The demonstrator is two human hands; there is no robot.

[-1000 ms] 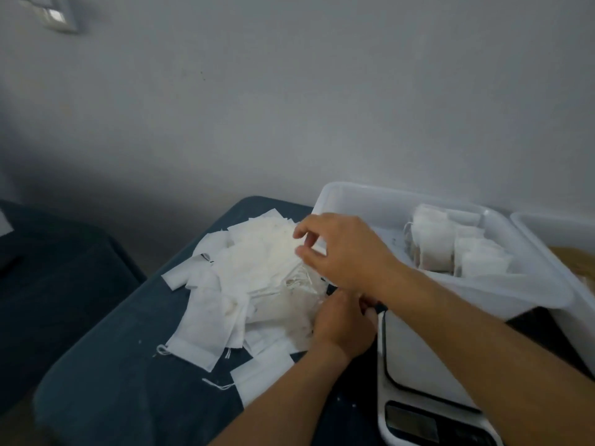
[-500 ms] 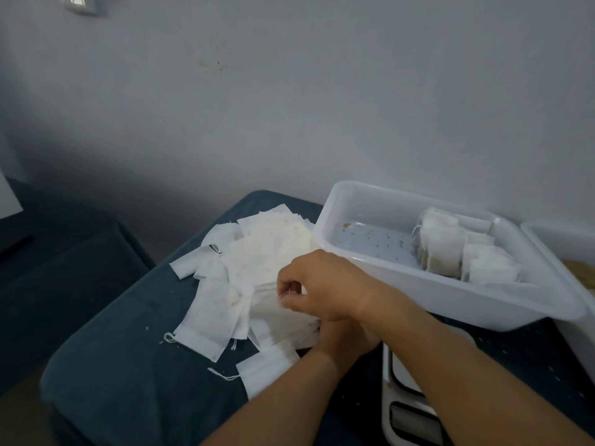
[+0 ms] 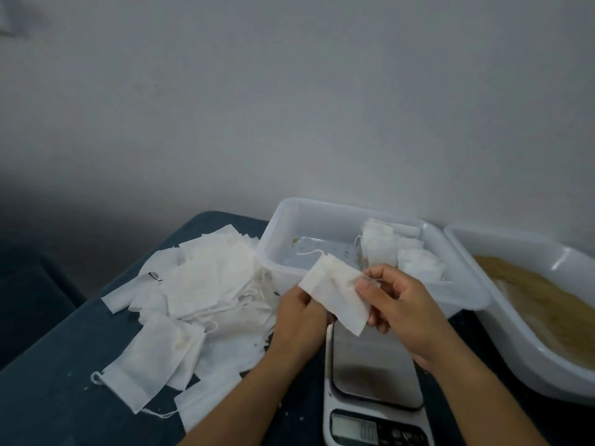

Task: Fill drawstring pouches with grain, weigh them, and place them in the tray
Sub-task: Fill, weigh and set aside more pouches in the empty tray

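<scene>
An empty white drawstring pouch (image 3: 335,292) is held flat in the air above the scale (image 3: 375,362). My left hand (image 3: 297,320) grips its lower left edge from below. My right hand (image 3: 399,304) pinches its right end between thumb and fingers. A heap of empty pouches (image 3: 199,294) lies on the dark blue table to the left. Behind my hands, the clear tray (image 3: 273,239) holds several filled pouches (image 3: 396,252) at its right side. A white tub (image 3: 515,342) with brown grain (image 3: 547,300) stands at the right.
The scale's steel platform is bare and its display (image 3: 354,429) is near the bottom edge. Loose grains speckle the tray floor and the table (image 3: 64,365). A plain grey wall stands close behind the tray. The table's left edge drops to a dark floor.
Both hands have come off the heap with one pouch, lifting it right toward the scale. My right hand, earlier reaching into the pile, now pinches the pouch's end.
</scene>
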